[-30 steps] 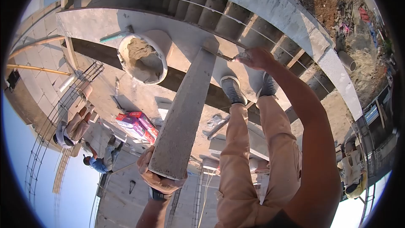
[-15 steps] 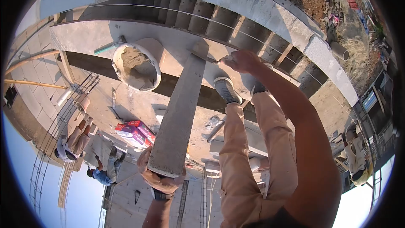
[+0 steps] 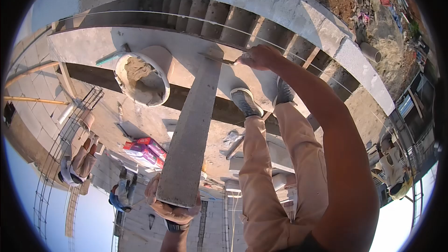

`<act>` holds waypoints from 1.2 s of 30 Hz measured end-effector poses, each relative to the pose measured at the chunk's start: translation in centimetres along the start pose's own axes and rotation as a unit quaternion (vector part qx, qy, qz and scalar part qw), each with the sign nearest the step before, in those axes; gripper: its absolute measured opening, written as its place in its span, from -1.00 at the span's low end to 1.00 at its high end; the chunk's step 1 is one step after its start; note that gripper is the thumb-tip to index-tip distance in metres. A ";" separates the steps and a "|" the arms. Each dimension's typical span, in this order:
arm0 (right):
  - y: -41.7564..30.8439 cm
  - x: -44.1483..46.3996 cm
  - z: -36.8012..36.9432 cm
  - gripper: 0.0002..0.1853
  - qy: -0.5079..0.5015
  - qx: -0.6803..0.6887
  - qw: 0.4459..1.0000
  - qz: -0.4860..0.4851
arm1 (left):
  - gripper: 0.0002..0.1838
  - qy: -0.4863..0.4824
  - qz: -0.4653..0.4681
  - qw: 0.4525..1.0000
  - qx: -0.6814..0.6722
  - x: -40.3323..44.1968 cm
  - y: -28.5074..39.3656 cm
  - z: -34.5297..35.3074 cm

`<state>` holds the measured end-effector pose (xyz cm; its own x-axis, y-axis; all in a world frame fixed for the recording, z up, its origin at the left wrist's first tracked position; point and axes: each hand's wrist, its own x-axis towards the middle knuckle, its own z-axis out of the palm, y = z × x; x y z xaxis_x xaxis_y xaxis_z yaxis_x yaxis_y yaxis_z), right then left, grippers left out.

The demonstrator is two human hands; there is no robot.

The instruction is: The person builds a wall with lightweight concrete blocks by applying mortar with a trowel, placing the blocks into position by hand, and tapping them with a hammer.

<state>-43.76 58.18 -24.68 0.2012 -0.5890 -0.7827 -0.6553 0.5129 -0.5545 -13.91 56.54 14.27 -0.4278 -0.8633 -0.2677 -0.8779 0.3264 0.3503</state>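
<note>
In the head view, the left hand (image 3: 171, 210), at the near end of the long grey block (image 3: 187, 142), is clamped on it, with fingers wrapped around that end. The block reaches from there to the far middle of the scene, left of the person's legs (image 3: 259, 158). The right hand (image 3: 257, 58) is closed around the handle of a trowel (image 3: 214, 58), whose blade lies across the block's far end; whether the blade touches it, I cannot tell.

Left of the block's far part stands a bucket (image 3: 159, 58) with mortar (image 3: 137, 69) in it. Nearer, just left of the block, lie printed bags (image 3: 143, 153). A white string (image 3: 184, 17) runs along the far side. At the far right is a pipe (image 3: 370, 52). Two people are at the left, and one at the right.
</note>
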 end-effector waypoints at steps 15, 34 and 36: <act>-4.6 -9.7 0.5 -0.12 0.008 0.022 1.000 0.005 | -0.19 0.020 0.043 0.999 -0.011 2.1 0.1 0.2; -13.4 -23.5 -3.3 -0.39 0.007 0.147 0.977 -0.157 | -0.18 0.073 0.055 0.996 -0.002 2.1 -0.3 1.0; -13.1 -22.7 -3.0 -0.43 0.028 0.159 0.970 -0.182 | -0.18 0.063 0.056 0.996 0.000 2.5 -0.3 0.9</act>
<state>-41.88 62.98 1.23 0.3306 -0.7959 -0.5071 -0.2892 0.4260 -0.8572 -14.89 54.63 12.73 -0.4929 -0.8630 -0.1110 -0.8259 0.4239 0.3719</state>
